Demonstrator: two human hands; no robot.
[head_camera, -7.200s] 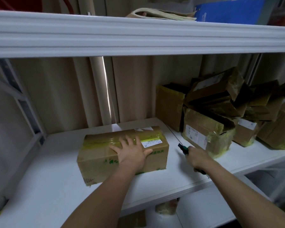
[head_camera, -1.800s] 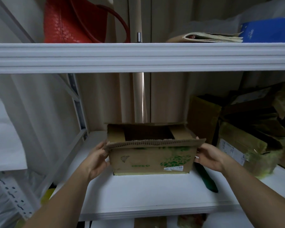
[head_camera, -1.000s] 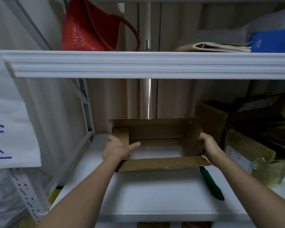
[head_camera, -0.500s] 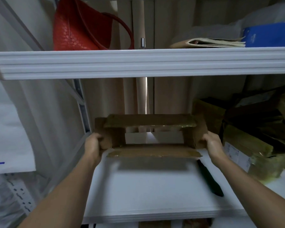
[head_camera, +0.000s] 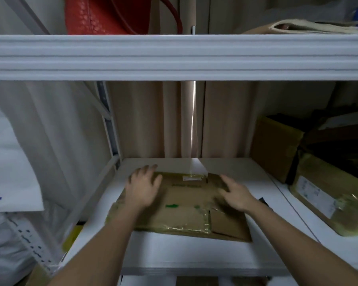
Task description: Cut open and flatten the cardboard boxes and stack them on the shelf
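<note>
The flattened cardboard box [head_camera: 180, 205] is lying on the white shelf [head_camera: 174, 254], directly beneath both palms. The left hand [head_camera: 143, 188] and right hand [head_camera: 236, 195] are pressing down on it, fingers spread and gripping nothing. Right of the right hand, unopened boxes [head_camera: 318, 188] are sitting well apart.

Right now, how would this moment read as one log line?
step: flattening | flattened box on shelf | left hand, right hand pressing it | unopened boxes remain
</note>
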